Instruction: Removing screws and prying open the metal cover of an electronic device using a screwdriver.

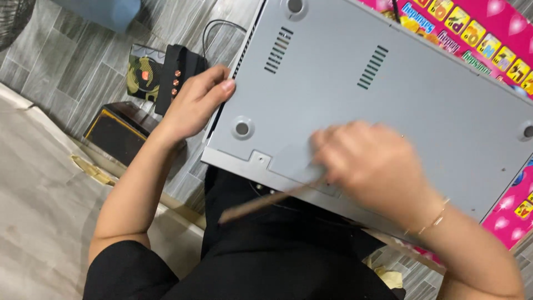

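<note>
A flat grey metal device case [388, 105] lies upside down across my lap, with round feet and two vent grilles on its underside. My left hand [194, 103] grips the case's left edge, fingers curled over it. My right hand [372, 164], blurred by motion, is closed around a thin brownish stick-like tool [266, 201] that slants down to the left from the case's near edge. A thin bracelet circles my right wrist.
A pink mat with colourful picture squares [477, 33] lies under the case at the right. On the grey tiled floor to the left sit a small black device with copper knobs [172, 75], a dark box [119, 130] and a cable.
</note>
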